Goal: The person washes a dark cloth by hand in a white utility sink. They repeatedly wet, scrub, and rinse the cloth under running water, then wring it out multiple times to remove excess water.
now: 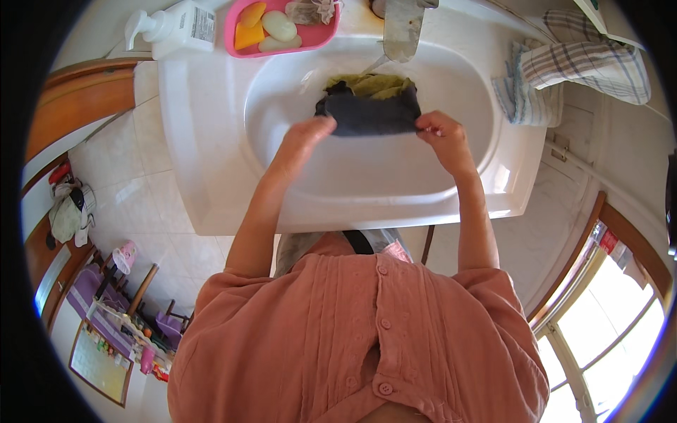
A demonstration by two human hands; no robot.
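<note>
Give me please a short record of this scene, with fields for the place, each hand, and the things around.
Place: white washbasin under a metal tap
Left hand: grips the left end of a dark grey cloth
Right hand: grips the right end of the same cloth
In the basin: olive green cloth behind the grey one
On the rim: pump bottle, pink soap tray, checked towels

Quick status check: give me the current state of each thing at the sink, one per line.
Dark grey cloth: stretched between both hands over the basin.
Left hand: pinching the cloth's left edge.
Right hand: pinching its right edge.
Olive cloth: bunched behind the grey one, under the tap.
Tap: whether it runs, cannot tell.
Pink soap dish: holding soap bars.
Checked towel: crumpled beside the basin.
</note>
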